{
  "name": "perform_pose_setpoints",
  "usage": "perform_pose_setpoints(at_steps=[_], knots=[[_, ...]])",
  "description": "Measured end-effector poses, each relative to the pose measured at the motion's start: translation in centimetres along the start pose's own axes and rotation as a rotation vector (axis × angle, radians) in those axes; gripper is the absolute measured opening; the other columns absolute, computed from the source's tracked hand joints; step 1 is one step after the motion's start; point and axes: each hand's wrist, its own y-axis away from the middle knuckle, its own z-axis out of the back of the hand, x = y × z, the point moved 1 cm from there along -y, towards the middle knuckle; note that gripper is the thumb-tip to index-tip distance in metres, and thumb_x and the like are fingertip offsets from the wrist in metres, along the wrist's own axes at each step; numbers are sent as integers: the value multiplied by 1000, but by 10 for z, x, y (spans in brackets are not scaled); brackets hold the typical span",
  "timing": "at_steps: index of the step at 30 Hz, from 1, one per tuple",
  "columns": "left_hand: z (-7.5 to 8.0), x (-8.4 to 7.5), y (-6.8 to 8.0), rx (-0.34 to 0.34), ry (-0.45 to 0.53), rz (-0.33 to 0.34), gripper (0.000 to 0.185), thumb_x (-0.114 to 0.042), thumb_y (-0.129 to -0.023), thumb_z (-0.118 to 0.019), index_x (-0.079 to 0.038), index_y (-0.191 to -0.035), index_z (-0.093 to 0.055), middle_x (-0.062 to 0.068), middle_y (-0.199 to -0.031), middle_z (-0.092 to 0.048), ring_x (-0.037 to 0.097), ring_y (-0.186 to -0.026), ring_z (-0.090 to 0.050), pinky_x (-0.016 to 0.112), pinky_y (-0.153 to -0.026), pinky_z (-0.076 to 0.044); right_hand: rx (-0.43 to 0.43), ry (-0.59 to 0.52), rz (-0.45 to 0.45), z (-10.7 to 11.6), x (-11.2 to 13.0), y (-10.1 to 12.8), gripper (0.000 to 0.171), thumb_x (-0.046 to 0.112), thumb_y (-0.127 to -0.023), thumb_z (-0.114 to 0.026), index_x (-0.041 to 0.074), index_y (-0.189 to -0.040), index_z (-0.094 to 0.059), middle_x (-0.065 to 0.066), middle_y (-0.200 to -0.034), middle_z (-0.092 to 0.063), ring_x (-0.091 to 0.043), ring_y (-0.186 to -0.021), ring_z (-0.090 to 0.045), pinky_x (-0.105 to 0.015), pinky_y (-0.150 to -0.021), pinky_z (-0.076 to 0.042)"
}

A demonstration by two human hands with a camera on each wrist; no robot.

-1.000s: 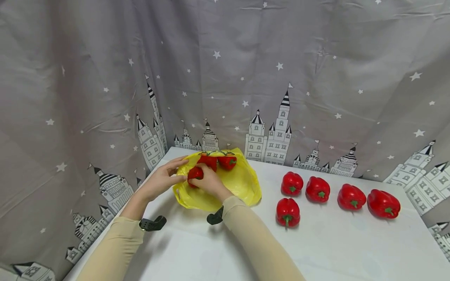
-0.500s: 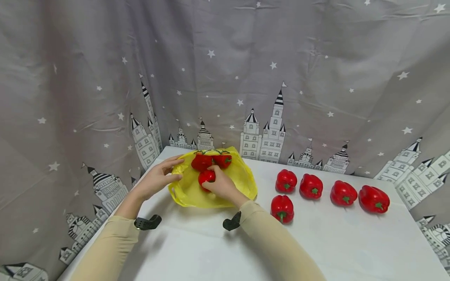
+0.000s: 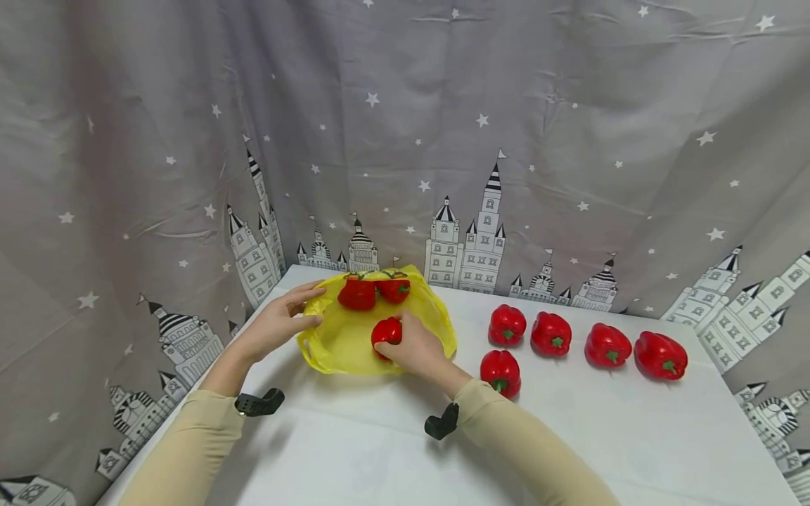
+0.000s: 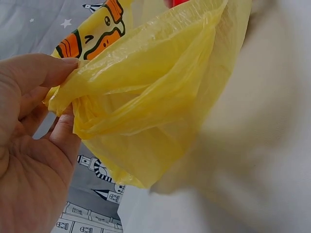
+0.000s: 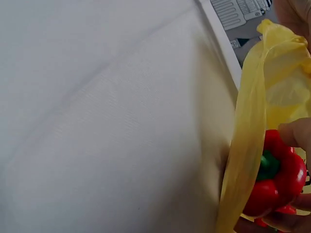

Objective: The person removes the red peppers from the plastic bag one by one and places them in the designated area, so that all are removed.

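Note:
A yellow plastic bag (image 3: 346,340) lies on the white table with its mouth spread wide. My left hand (image 3: 273,329) pinches its left edge between thumb and fingers, and the left wrist view shows the gathered plastic (image 4: 116,107) in that grip. Inside the mouth, my right hand (image 3: 419,348) holds a red bell pepper (image 3: 383,337), its green stem (image 5: 268,166) facing the right wrist camera. Two more bell peppers, a left one (image 3: 357,294) and a right one (image 3: 395,290), sit at the far side within the bag, partly covered by its upper edge.
On the right of the table several red bell peppers stand in a back row, among them one at its left end (image 3: 507,325) and one at its right end (image 3: 660,355). Another pepper (image 3: 500,372) sits nearer, beside my right forearm. A grey castle-print curtain (image 3: 380,161) hangs behind.
My right hand has shifted right and nearer inside the bag with the pepper, away from the other two. The left hand keeps its grip on the edge. The head view has turned slightly right.

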Motion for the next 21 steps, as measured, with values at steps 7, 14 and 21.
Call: perform_pose_setpoints(at_steps=[7, 14, 21], knots=[[0, 0, 1, -1, -4, -4, 57, -18, -86, -66, -3, -137, -44, 2, -149, -27, 26, -133, -29, 44, -108, -23, 70, 10, 50, 5, -6, 11, 82, 51, -75, -67, 19, -143, -32, -2, -133, -45, -18, -114, -47, -42, -93, -43], [-1, 0, 1, -9, -12, -4, 56, -17, -86, -66, -4, -137, -45, 1, -149, -27, 26, -133, -30, 43, -107, -25, 126, -235, 112, 2, -18, 5, 77, 26, -77, -71, 22, -144, -32, -4, -138, -38, -21, -121, -41, -44, -99, -38], [-2, 1, 1, -5, -3, -4, 56, -18, -86, -66, -4, -136, -45, 1, -149, -27, 26, -133, -30, 43, -108, -24, 127, -275, 112, -5, -21, -3, 72, 20, -78, -70, 24, -141, -35, 2, -133, -42, -17, -117, -43, -38, -98, -40]])
